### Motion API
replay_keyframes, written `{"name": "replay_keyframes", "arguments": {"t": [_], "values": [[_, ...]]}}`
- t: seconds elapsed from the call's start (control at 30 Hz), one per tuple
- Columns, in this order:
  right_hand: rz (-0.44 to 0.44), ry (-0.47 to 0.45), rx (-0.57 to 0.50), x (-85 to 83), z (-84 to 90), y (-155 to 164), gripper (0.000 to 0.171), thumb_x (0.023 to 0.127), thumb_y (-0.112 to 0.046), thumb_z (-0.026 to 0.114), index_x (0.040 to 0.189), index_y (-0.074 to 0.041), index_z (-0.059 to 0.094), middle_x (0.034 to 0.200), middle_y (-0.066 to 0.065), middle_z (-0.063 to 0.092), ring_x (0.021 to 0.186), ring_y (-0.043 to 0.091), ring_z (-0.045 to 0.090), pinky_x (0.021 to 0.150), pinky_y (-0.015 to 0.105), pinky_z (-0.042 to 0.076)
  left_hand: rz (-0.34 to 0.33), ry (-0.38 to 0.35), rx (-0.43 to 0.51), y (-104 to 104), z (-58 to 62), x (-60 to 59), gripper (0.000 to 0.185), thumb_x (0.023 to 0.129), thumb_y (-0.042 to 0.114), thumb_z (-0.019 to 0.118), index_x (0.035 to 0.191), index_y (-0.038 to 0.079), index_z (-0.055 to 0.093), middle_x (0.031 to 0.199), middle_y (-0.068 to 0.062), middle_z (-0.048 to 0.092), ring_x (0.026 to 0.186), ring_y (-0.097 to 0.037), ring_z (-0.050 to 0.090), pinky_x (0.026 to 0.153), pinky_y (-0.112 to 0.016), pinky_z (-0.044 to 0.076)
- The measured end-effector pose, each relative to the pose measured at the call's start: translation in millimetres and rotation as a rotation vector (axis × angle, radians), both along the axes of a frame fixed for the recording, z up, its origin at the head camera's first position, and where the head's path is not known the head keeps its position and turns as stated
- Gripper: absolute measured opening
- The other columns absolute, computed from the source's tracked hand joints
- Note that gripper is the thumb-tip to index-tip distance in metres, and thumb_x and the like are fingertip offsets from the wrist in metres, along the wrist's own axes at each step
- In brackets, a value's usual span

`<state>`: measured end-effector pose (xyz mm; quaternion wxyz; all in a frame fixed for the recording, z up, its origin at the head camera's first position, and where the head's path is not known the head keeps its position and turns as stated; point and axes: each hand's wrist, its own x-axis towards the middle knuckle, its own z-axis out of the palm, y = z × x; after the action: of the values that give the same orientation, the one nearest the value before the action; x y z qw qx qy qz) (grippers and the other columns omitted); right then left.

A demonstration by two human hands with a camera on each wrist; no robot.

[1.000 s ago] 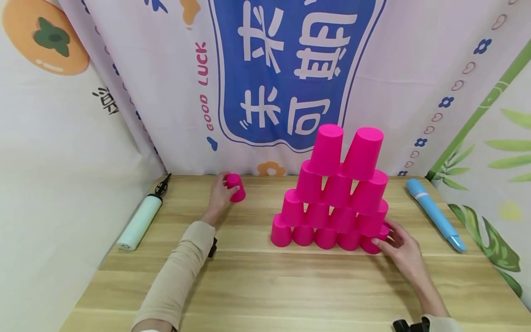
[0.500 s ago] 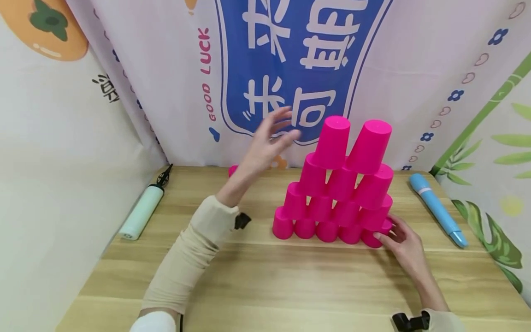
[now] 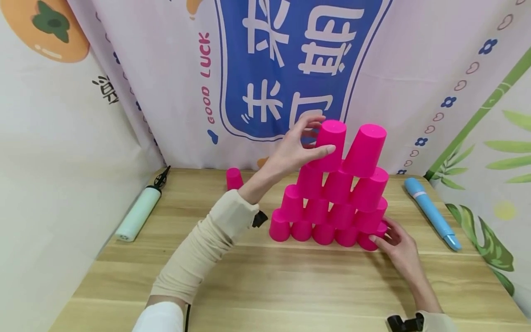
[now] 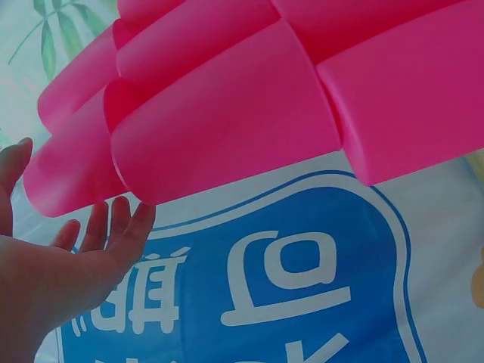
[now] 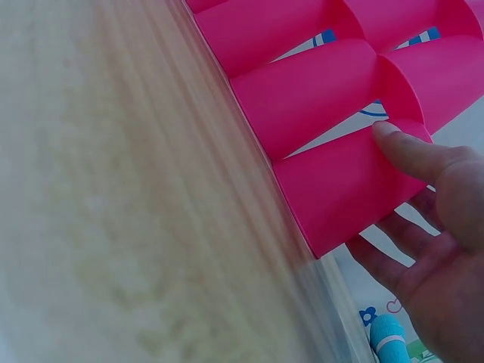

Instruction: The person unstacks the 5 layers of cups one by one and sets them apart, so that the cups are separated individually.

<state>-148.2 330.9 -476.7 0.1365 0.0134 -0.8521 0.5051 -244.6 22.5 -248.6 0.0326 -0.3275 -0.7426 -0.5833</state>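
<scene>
The left hand (image 3: 296, 150) reaches up with its grip spread wide round the top-left cup (image 3: 330, 145) of the pink cup pyramid (image 3: 332, 198), thumb and fingertips at its sides, not clearly closed. The right hand (image 3: 396, 246) has a loose, narrow grip, fingers touching the bottom-right cup (image 3: 370, 240). The pyramid stands right of the desk's (image 3: 265, 281) middle; a single pink cup (image 3: 234, 179) sits near the far edge.

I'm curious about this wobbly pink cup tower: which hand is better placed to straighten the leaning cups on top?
Probably the left hand: it is raised at the top left cup, fingers around it. The right hand is low, touching the bottom right cup on the table.
</scene>
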Motion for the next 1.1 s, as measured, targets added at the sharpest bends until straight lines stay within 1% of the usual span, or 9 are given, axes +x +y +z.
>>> {"name": "replay_keyframes", "arguments": {"t": [0.23,0.4,0.57,0.7,0.77,0.83,0.97,1.03,1.1], "values": [[-0.004,0.007,-0.014,-0.5,-0.8,-1.9,0.067,0.084,-0.015,0.075,0.143,-0.007,0.044,0.124,-0.009,0.053,0.104,-0.010,0.052,0.086,0.011,0.046,-0.007,0.032,0.009,3.1,-0.6,-2.4,0.072,0.078,0.019,0.078,0.140,0.012,0.041,0.126,-0.006,0.052,0.110,-0.018,0.054,0.087,-0.028,0.052],[-0.004,-0.003,-0.020,-0.3,-2.1,-3.5,0.068,0.084,-0.014,0.076,0.143,-0.006,0.043,0.123,-0.010,0.053,0.103,-0.010,0.052,0.085,0.012,0.047,-0.002,0.065,0.022,0.9,1.1,-3.7,0.069,0.079,0.016,0.077,0.138,0.010,0.043,0.125,-0.007,0.053,0.107,-0.018,0.055,0.086,-0.028,0.052],[0.001,0.009,-0.039,-0.9,-1.9,-2.4,0.066,0.084,-0.013,0.075,0.142,-0.005,0.044,0.121,-0.013,0.053,0.104,-0.009,0.052,0.086,0.010,0.046,0.064,0.121,0.068,-18.2,11.3,-4.7,0.067,0.082,0.017,0.075,0.140,0.010,0.042,0.123,-0.007,0.054,0.105,-0.018,0.056,0.084,-0.031,0.053],[0.005,0.038,-0.053,-1.8,-0.8,-3.1,0.065,0.084,-0.011,0.075,0.141,-0.004,0.045,0.118,-0.016,0.054,0.104,-0.009,0.054,0.085,0.009,0.046,0.189,0.169,0.075,-51.7,18.3,-9.2,0.065,0.083,0.019,0.074,0.140,0.011,0.043,0.125,-0.006,0.053,0.110,-0.017,0.054,0.086,-0.031,0.053],[0.008,0.043,-0.053,-1.9,-0.1,-3.4,0.066,0.084,-0.010,0.075,0.142,-0.004,0.045,0.118,-0.017,0.053,0.103,-0.009,0.053,0.085,0.009,0.045,0.264,0.168,0.074,-73.0,16.6,-13.4,0.064,0.083,0.020,0.073,0.139,0.011,0.044,0.127,-0.005,0.052,0.112,-0.016,0.052,0.088,-0.032,0.052],[0.011,0.042,-0.046,-1.9,-0.3,-2.3,0.067,0.084,-0.010,0.075,0.142,-0.004,0.044,0.119,-0.017,0.053,0.103,-0.010,0.053,0.085,0.008,0.045,0.342,0.153,0.086,-96.0,10.5,-18.8,0.062,0.084,0.019,0.073,0.138,0.010,0.045,0.127,-0.007,0.052,0.113,-0.018,0.051,0.088,-0.034,0.052],[0.010,0.023,-0.025,-1.3,-0.9,-0.4,0.068,0.084,-0.012,0.075,0.143,-0.004,0.043,0.121,-0.015,0.053,0.104,-0.011,0.051,0.085,0.008,0.045,0.521,0.108,0.098,-145.0,-12.9,-29.2,0.058,0.085,0.018,0.072,0.136,0.007,0.046,0.127,-0.009,0.051,0.113,-0.021,0.049,0.089,-0.036,0.051],[0.010,0.015,-0.014,-0.6,-0.5,-0.1,0.067,0.085,-0.014,0.075,0.143,-0.005,0.042,0.122,-0.012,0.053,0.104,-0.012,0.050,0.085,0.009,0.045,0.613,0.068,0.073,-168.4,-28.8,-33.5,0.058,0.085,0.021,0.071,0.136,0.007,0.045,0.129,-0.009,0.049,0.114,-0.021,0.047,0.091,-0.036,0.049],[0.007,0.010,-0.009,-0.1,0.3,-0.8,0.068,0.085,-0.016,0.074,0.144,-0.006,0.042,0.123,-0.010,0.054,0.104,-0.012,0.050,0.085,0.009,0.045,0.678,0.011,0.048,-188.9,-48.3,-39.3,0.059,0.086,0.023,0.070,0.136,0.007,0.043,0.130,-0.008,0.046,0.116,-0.021,0.045,0.093,-0.036,0.048]]}}
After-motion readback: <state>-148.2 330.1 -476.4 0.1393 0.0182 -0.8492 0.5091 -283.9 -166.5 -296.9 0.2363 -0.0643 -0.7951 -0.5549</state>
